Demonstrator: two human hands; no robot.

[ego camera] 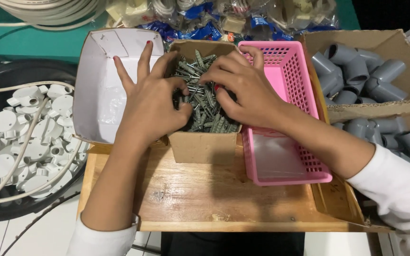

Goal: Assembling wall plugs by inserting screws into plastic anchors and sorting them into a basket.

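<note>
A small brown cardboard box [204,147] stands on a wooden board [205,199], filled with several grey plastic wall plugs with screws [205,92]. My left hand [150,102] reaches into the box from the left, thumb and forefinger pinching among the plugs, the other fingers spread over the white box. My right hand [240,85] reaches in from the right, fingers curled down into the pile. Whether either hand holds a plug is hidden by the fingers.
An empty white cardboard box [98,90] sits left of the brown one, an empty pink plastic basket [288,156] right of it. Grey pipe elbows [357,76] fill cartons at right. White round fittings [20,137] lie in a black tub at left. Bagged parts [224,19] lie behind.
</note>
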